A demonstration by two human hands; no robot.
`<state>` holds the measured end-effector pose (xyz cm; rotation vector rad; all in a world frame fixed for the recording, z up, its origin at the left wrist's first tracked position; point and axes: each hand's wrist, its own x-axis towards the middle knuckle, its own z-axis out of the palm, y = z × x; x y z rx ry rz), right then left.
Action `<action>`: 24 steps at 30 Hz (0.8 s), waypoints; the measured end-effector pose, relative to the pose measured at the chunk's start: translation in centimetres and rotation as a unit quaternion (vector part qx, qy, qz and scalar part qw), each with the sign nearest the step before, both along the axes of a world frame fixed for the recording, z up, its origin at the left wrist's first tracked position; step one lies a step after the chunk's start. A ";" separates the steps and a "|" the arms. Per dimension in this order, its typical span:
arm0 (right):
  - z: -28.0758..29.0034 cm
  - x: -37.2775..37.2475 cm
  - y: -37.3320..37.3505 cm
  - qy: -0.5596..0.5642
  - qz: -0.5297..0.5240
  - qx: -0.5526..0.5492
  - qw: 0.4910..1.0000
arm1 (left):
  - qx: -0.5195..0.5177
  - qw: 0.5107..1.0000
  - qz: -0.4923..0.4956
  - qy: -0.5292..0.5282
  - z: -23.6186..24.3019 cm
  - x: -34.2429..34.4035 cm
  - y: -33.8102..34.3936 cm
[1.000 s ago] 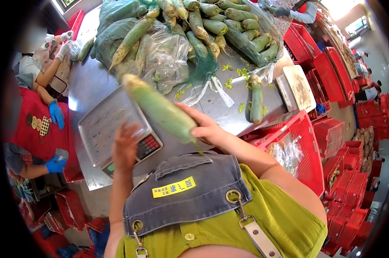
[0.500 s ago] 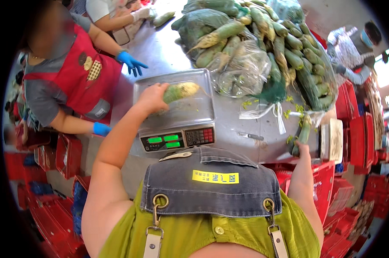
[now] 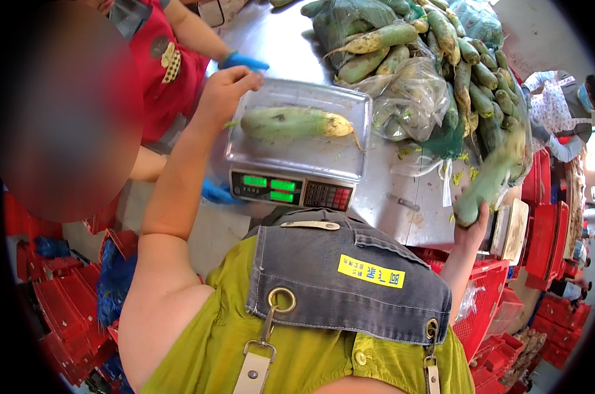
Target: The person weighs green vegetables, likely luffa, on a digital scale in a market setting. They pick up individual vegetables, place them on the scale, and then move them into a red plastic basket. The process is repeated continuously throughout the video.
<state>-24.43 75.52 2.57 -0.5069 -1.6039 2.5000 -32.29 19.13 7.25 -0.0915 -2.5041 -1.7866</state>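
A green radish (image 3: 284, 123) with a pale yellow root end lies across the metal pan of a digital scale (image 3: 350, 167). Over the pan's upper left corner is my left hand (image 3: 230, 92), apart from that radish, its fingers curled together with nothing visible in them. At the right side of the table my right hand (image 3: 473, 226) grips another green radish (image 3: 484, 190) by its thick end. This radish tilts up and away, smeared by motion toward its far tip.
Many radishes (image 3: 488, 75) and clear plastic bags (image 3: 412, 98) heap at the back right. A knife (image 3: 402, 202) lies on the metal table (image 3: 383, 220). Beside me at left stands a co-worker in a red apron (image 3: 172, 72) and blue gloves (image 3: 243, 62). Red crates (image 3: 471, 312) stand at right.
My left hand has let go of the radish on the scale and moved up and left. My right hand has raised its radish from the table edge. The view has shifted.
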 end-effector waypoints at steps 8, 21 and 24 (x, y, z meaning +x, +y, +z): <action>9.6 -3.1 -24.0 0.113 0.294 0.066 0.947 | 0.297 0.943 -0.146 -0.043 3.8 2.5 12.7; 0.6 -4.8 -24.4 0.103 0.311 0.390 0.861 | 0.394 0.887 -0.058 -0.234 -0.7 -13.4 6.0; 0.5 -4.1 -23.9 0.124 0.316 0.489 0.803 | 0.352 0.894 -0.088 -0.262 -2.2 -18.5 4.9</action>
